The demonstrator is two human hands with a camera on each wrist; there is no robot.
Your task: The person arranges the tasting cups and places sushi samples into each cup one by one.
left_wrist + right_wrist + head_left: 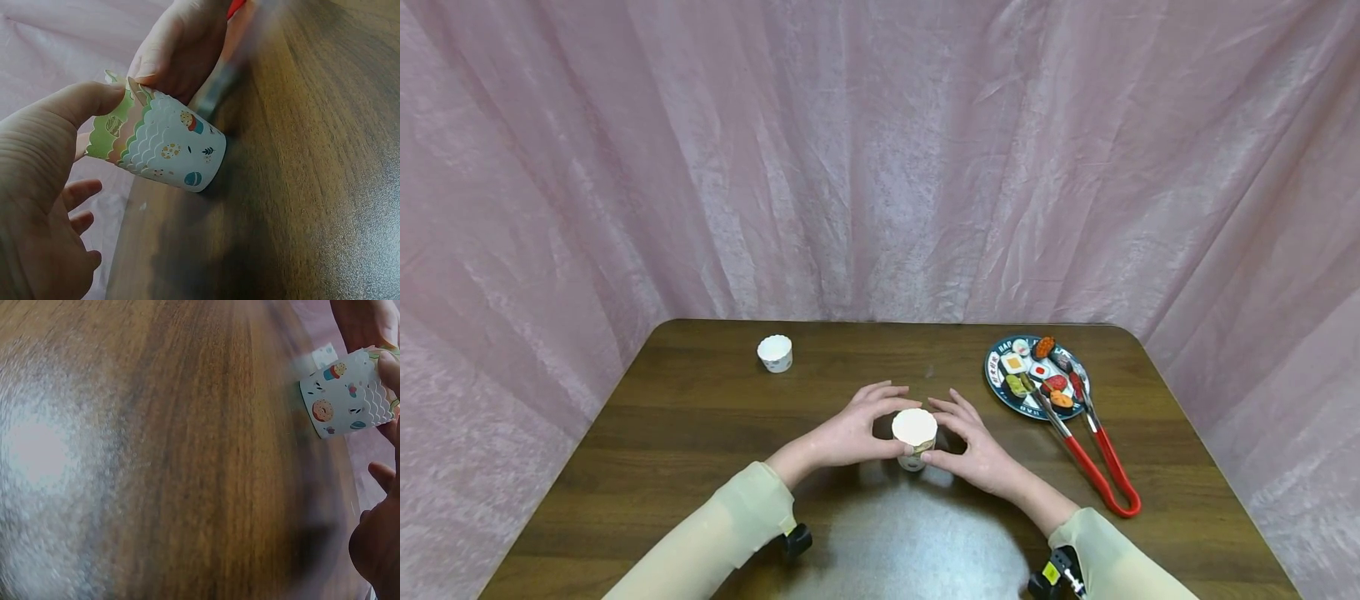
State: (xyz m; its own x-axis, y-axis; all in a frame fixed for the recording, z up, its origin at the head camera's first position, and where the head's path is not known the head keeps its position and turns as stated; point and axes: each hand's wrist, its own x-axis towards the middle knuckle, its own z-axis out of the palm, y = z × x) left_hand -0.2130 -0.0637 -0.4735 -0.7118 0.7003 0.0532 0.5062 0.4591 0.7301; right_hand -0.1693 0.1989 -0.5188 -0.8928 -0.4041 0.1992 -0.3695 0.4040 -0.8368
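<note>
A stack of white paper baking cups (pixel 913 461) with scalloped rims stands in front of me near the middle of the table. Green and peach-coloured layers show at its top edge, and small cupcake and doughnut prints on its side (pixel 181 147). From the left, my left hand (pixel 854 429) pinches the upper rims between thumb and fingers. My right hand (pixel 976 450) grips the same rims from the other side, its thumb close to the left thumb. In the right wrist view the printed stack (pixel 344 394) is tilted at the right edge, between both hands.
A single white paper cup (pixel 775 354) stands at the back left. At the right, a dark patterned plate (pixel 996 385) holds several sushi-like pieces. Metal tongs with red handles (pixel 1093 472) lie across its edge. A pink curtain (pixel 880 167) hangs behind the wooden table (pixel 685 400).
</note>
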